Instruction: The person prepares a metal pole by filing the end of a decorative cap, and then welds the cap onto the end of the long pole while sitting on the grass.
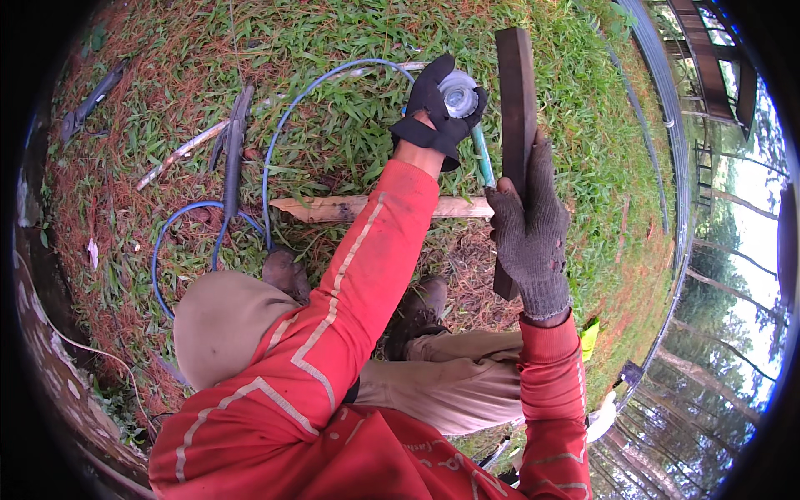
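Note:
My left hand [435,112], in a black glove, is closed around a clear, round, cup-like thing [459,94]. What else lies in that palm is hidden. A thin blue hose [333,68] loops over the grass and reaches this hand. From just below it a turquoise rod [482,157] runs down toward my other thumb. My right hand [533,229], in a worn grey knit glove with small holes, grips a dark brown wooden board [517,108] that stands lengthwise in view. The board's lower end shows left of the wrist. A pale strip of wood [358,208] lies behind my left forearm.
A dark long-handled tool [236,154] lies left on the grass beside a peeling stick [183,154] and more blue hose [167,242]. Another dark object [92,100] lies farther left. My shoes [417,312] rest near the wood strip. Long grey pipes [671,125] run along the right.

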{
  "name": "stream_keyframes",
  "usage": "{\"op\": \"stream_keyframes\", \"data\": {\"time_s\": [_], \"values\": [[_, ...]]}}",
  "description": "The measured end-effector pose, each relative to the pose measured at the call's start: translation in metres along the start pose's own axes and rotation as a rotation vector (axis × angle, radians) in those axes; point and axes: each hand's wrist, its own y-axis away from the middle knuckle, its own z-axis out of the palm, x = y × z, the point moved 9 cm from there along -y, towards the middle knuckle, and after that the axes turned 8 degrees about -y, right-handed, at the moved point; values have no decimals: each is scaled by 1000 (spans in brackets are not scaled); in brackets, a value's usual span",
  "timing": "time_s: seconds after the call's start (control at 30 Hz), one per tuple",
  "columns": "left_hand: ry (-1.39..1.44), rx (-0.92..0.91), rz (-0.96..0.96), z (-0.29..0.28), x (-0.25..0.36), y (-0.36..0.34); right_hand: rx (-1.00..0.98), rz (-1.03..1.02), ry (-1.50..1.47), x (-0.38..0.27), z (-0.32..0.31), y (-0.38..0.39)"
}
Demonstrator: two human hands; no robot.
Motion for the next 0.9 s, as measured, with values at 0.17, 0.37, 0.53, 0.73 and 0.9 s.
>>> {"op": "stream_keyframes", "data": {"time_s": [0.17,0.37,0.53,0.73,0.9], "values": [[-108,-191,-76,7,0,-4,-72,-19,33,5,6,2],[-159,-251,-7,11,9,-2,-211,121,64,9,13,-2],[23,-68,23,1,5,7,-11,-17,41,4,-4,-1],[-56,-180,-11,5,1,-4,-13,-30,-45,3,-2,-2],[18,-230,-103,21,-16,8,-182,187,61,28,5,1]]}}
